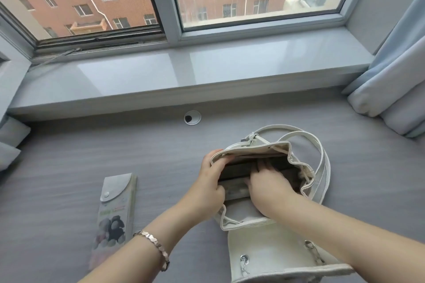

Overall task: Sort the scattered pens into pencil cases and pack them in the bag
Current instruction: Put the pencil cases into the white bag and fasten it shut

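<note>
Head view: the white bag [273,248] is standing open on the grey tabletop [69,156]. The left hand [211,181] is gripping the bag's rim, holding the mouth wide. The right hand [269,187] is reaching inside, fingers straight and relaxed, pressing on a pencil case [235,190] lying in the bag. A second pencil case [117,204] is lying flat on the tabletop, left of the bag.

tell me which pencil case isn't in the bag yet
The grey snap-flap case with the cartoon print, flat on the desk left of the white bag; the dark case and pale case sit inside it.
</note>
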### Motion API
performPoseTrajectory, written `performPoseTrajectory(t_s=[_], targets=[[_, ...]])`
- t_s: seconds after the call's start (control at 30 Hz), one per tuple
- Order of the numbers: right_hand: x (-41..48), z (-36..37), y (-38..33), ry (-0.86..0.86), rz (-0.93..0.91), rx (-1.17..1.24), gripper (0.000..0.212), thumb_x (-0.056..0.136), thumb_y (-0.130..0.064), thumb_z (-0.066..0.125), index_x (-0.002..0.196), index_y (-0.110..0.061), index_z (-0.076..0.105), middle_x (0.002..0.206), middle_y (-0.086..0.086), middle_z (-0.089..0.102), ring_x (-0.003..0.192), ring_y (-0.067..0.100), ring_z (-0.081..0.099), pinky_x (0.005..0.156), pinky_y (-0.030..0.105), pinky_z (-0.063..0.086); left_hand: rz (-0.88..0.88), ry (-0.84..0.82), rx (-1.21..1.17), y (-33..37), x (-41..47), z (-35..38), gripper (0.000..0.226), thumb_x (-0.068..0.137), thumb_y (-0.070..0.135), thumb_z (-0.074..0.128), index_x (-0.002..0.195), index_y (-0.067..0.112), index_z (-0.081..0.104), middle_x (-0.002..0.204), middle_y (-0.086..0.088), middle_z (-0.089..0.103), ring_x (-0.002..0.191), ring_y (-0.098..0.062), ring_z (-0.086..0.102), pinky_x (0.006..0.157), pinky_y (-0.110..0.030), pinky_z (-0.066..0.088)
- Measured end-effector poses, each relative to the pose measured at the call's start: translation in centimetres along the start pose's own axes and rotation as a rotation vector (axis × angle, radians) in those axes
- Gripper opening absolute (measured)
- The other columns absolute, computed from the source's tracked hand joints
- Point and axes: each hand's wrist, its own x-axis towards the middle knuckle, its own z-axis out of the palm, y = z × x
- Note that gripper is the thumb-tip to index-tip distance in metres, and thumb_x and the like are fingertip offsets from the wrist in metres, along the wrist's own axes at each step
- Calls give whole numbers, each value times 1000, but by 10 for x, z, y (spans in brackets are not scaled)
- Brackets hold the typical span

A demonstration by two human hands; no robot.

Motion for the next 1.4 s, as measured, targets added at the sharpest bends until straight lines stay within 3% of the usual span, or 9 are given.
performPoseTrajectory(t_s=[0.2, 0.3, 0.37, 0.43, 0.53, 0.83, 1.07, 1.23, 1.4], targets=[[1, -13, 7, -14, -54, -21, 38, 97, -30, 34, 123, -9, 51, 130, 13, 49, 121, 29, 45, 95, 34, 39, -85, -94, -318, 15, 1, -20, 55, 69, -16, 39, 103, 18, 66, 116, 15, 52, 83, 9, 51, 74, -5, 40], [-4, -22, 12, 49, -47, 43, 29, 93, -25, 40, 110, -11, 60, 116, 12, 61, 106, 29, 57, 81, 30, 45, -303, 256, -680, -8, -3, -51, 27, 80, -6, 49, 74, 13, 69, 96, 3, 70, 101, -15, 61, 83, -25, 46], [-10, -31, 14, 103, -38, 153, 28, 92, -26, 40, 100, -12, 63, 103, 12, 68, 94, 29, 63, 72, 29, 46, -494, 537, -161, -53, -11, -69, 20, 84, 2, 54, 101, 10, 62, 117, -7, 60, 122, -27, 49, 95, -32, 40], [-19, -38, 15, 140, -69, 225, 29, 92, -29, 40, 101, -14, 64, 102, 8, 69, 96, 28, 62, 75, 31, 48, -774, 448, 414, -102, -32, -78, 67, 81, 26, 65, 137, 7, 34, 147, -19, 28, 139, -34, 23, 112, -42, 23], [-34, -49, 14, 208, -133, 344, 26, 94, -31, 42, 99, -16, 63, 99, -1, 68, 99, 21, 60, 74, 29, 44, -1050, 309, 547, -146, -71, -82, 101, 73, 50, 69, 142, 2, 12, 149, -25, 19, 140, -38, 17, 112, -48, 21], [-40, -77, 56, 251, -97, 640, 19, 90, -23, 54, 83, -21, 72, 82, -11, 72, 82, 4, 63, 70, 15, 44, -461, 498, 322, -59, -56, -85, 101, 58, 36, 78, 144, 14, 30, 116, -8, 45, 117, -30, 40, 98, -38, 39], [-33, -85, 66, 180, -77, 1071, 19, 90, -9, 54, 84, -15, 72, 76, -11, 70, 72, 8, 68, 76, 35, 52, 212, -157, 863, 93, -32, -63, 103, 64, 55, 66, 147, 30, 10, 123, 7, 35, 113, -14, 32, 88, -14, 32], [-39, -59, 72, 466, -101, 936, 34, 83, -7, 62, 72, -39, 66, 82, -13, 70, 82, 7, 66, 76, 26, 51, 138, -358, 1043, 97, -7, -18, 85, 67, 41, 70, 137, 16, 30, 126, -9, 41, 112, -28, 41, 85, -35, 37], [-47, -42, 81, 606, -218, 762, 19, 76, 3, 68, 81, -13, 74, 88, -7, 66, 94, 4, 57, 80, 3, 40, 217, -167, 1073, 82, 3, 2, 73, 70, 53, 49, 130, 11, 43, 117, -10, 50, 106, -29, 49, 78, -34, 34]])
